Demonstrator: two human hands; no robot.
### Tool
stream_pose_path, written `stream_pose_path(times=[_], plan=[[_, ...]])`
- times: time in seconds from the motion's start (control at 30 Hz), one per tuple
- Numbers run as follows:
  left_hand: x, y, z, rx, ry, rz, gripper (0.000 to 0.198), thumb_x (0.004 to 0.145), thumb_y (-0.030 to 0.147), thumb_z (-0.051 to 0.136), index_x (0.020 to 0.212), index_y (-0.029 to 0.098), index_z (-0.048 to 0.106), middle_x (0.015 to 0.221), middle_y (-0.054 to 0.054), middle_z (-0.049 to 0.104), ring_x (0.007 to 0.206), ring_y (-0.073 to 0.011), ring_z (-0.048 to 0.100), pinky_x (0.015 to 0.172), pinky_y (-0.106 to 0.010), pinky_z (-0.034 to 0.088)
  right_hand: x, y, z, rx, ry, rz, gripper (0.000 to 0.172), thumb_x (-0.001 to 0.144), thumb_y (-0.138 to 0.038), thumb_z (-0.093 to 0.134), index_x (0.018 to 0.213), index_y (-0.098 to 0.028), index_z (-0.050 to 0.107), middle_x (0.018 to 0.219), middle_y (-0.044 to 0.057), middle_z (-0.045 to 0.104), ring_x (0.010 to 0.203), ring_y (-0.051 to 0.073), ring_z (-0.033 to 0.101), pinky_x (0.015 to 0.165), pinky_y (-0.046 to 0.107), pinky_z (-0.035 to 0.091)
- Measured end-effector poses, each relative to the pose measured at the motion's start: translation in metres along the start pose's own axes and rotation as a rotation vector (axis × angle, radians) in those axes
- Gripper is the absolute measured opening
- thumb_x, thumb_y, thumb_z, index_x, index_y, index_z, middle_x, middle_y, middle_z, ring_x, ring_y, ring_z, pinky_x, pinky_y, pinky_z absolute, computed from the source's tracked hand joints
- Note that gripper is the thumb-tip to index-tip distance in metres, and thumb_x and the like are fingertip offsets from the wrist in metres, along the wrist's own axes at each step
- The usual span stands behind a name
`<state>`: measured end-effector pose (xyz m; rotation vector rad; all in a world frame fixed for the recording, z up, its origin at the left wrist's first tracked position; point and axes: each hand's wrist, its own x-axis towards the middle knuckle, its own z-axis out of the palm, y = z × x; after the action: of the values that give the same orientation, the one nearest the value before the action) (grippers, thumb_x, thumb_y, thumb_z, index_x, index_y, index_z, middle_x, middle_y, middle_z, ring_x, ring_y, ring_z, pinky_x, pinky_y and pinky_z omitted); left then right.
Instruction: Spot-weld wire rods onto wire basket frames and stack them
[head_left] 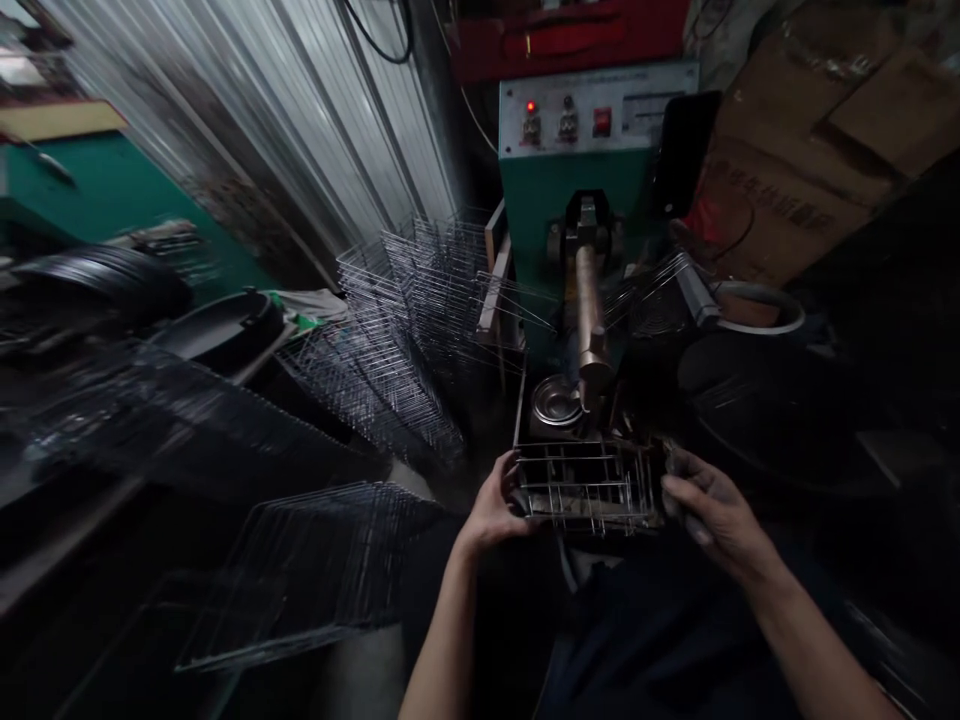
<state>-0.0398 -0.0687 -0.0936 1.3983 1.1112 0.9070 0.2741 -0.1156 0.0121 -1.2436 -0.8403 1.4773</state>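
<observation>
A small wire rack (589, 485) of thin metal rods sits in front of me, held at both ends. My left hand (496, 508) grips its left side with the fingers curled round the wires. Gripping the right side is my right hand (705, 505), fingers wrapped at the edge. The rack lies just below the copper-coloured electrode arm (590, 320) of a green welding machine (581, 190). A round metal part (556, 402) sits under the arm's tip.
Stacks of finished wire grids stand at centre left (409, 320) and lower left (315, 570). Dark round pans (217, 325) lie on the left bench. Cardboard boxes (810, 150) and a white-rimmed bucket (757, 310) are on the right. Corrugated metal sheet lines the back wall.
</observation>
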Motion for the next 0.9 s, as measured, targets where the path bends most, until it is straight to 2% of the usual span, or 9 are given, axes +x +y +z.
stream_pose_path(times=[0.13, 0.23, 0.37, 0.43, 0.5, 0.6, 0.7, 0.77, 0.9], plan=[[0.023, 0.019, 0.036, 0.28, 0.095, 0.108, 0.108, 0.047, 0.023, 0.09, 0.14, 0.029, 0.037, 0.131, -0.007, 0.059, 0.126, -0.0312, 0.057, 0.105, -0.044, 0.048, 0.011, 0.007, 0.008, -0.052, -0.107, 0.031, 0.047, 0.072, -0.049, 0.083, 0.096, -0.018, 0.057, 0.056, -0.002, 0.065, 0.028, 0.001, 0.035, 0.029, 0.012, 0.019], [0.033, 0.028, 0.054, 0.4, 0.146, 0.169, 0.085, 0.049, 0.031, 0.089, 0.123, 0.027, 0.048, 0.119, -0.004, 0.062, 0.11, -0.0277, 0.064, 0.095, -0.042, 0.053, 0.015, 0.015, 0.003, -0.044, -0.161, 0.062, 0.045, 0.073, -0.049, 0.082, 0.095, -0.017, 0.059, 0.059, -0.001, 0.066, 0.03, 0.001, 0.036, 0.031, 0.013, 0.022], [0.035, 0.028, 0.064, 0.439, 0.123, 0.282, 0.066, 0.052, 0.033, 0.089, 0.109, 0.025, 0.057, 0.134, -0.008, 0.054, 0.119, -0.0294, 0.059, 0.095, -0.041, 0.054, 0.014, 0.018, -0.009, -0.081, -0.183, 0.044, 0.039, 0.077, -0.049, 0.079, 0.091, -0.017, 0.061, 0.061, -0.002, 0.065, 0.032, 0.003, 0.039, 0.032, 0.015, 0.023], [0.035, 0.026, 0.067, 0.408, 0.127, 0.305, 0.068, 0.053, 0.033, 0.089, 0.112, 0.025, 0.058, 0.137, -0.009, 0.052, 0.124, -0.03, 0.057, 0.096, -0.041, 0.054, 0.013, 0.011, -0.011, -0.141, -0.242, -0.01, 0.037, 0.082, -0.05, 0.074, 0.094, -0.016, 0.065, 0.069, 0.001, 0.068, 0.042, 0.007, 0.053, 0.039, 0.018, 0.036], [0.035, 0.024, 0.071, 0.382, 0.13, 0.317, 0.069, 0.053, 0.032, 0.089, 0.115, 0.025, 0.058, 0.138, -0.01, 0.051, 0.125, -0.0299, 0.057, 0.096, -0.041, 0.055, 0.013, 0.001, -0.009, -0.29, -0.359, -0.114, 0.033, 0.088, -0.048, 0.07, 0.099, -0.017, 0.069, 0.082, 0.005, 0.073, 0.064, 0.014, 0.067, 0.057, 0.024, 0.051], [0.036, 0.023, 0.076, 0.344, 0.13, 0.321, 0.07, 0.054, 0.032, 0.089, 0.116, 0.024, 0.059, 0.14, -0.011, 0.05, 0.123, -0.03, 0.058, 0.095, -0.042, 0.056, 0.017, -0.009, 0.0, -0.656, -0.452, -0.359, 0.023, 0.095, -0.04, 0.064, 0.1, -0.02, 0.073, 0.092, 0.005, 0.074, 0.084, 0.018, 0.069, 0.077, 0.03, 0.053], [0.04, 0.024, 0.082, 0.304, 0.118, 0.343, 0.07, 0.054, 0.032, 0.089, 0.116, 0.024, 0.058, 0.139, -0.011, 0.051, 0.124, -0.03, 0.058, 0.097, -0.043, 0.055, 0.027, -0.002, 0.009, -0.992, -0.405, -0.645, 0.016, 0.097, -0.027, 0.059, 0.096, -0.019, 0.073, 0.088, 0.005, 0.072, 0.087, 0.02, 0.066, 0.083, 0.034, 0.052], [0.042, 0.024, 0.084, 0.277, 0.106, 0.361, 0.071, 0.055, 0.032, 0.09, 0.117, 0.024, 0.057, 0.138, -0.011, 0.052, 0.126, -0.0302, 0.056, 0.099, -0.043, 0.054, 0.033, 0.009, 0.011, -1.185, -0.386, -0.809, 0.014, 0.096, -0.02, 0.06, 0.104, -0.017, 0.071, 0.093, 0.007, 0.072, 0.092, 0.023, 0.065, 0.09, 0.04, 0.052], [0.046, 0.022, 0.086, 0.22, 0.101, 0.361, 0.076, 0.053, 0.031, 0.091, 0.119, 0.025, 0.056, 0.139, -0.011, 0.051, 0.13, -0.0316, 0.053, 0.1, -0.045, 0.054, 0.036, 0.027, 0.011, -1.465, -0.323, -1.032, 0.033, 0.093, -0.011, 0.058, 0.126, -0.011, 0.064, 0.113, 0.013, 0.072, 0.102, 0.027, 0.064, 0.09, 0.044, 0.056]])
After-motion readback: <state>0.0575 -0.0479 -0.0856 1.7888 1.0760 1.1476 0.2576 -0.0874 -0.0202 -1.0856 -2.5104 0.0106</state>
